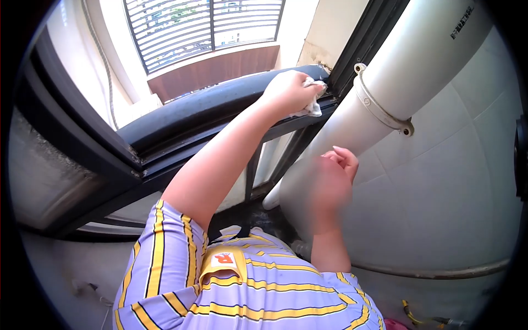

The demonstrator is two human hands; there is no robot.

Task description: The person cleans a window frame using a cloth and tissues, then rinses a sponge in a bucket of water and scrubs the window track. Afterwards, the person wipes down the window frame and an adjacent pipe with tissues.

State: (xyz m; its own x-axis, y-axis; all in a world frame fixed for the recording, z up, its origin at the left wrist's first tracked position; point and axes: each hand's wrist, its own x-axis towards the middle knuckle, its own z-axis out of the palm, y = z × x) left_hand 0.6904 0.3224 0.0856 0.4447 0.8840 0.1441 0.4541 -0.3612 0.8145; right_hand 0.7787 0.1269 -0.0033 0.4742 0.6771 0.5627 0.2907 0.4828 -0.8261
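Note:
A crumpled white cloth (314, 103) is in the grip of my left hand (290, 92), whose fingers are closed around it. The cloth touches the dark window frame (220, 124) near its right-hand corner. Lower and to the right, my right hand (336, 179) is raised beside a thick white pipe (352, 129). Its fingers are loosely bent and partly apart, with no object visible in them. A grey blur covers part of that hand and wrist.
A metal clamp (374, 104) circles the pipe, next to a pale tiled wall (440, 181). Beyond the frame are a slatted grille (176, 27) and a brown panel (220, 70). A thin pipe (440, 272) runs low on the right. A cord (102, 55) hangs at upper left.

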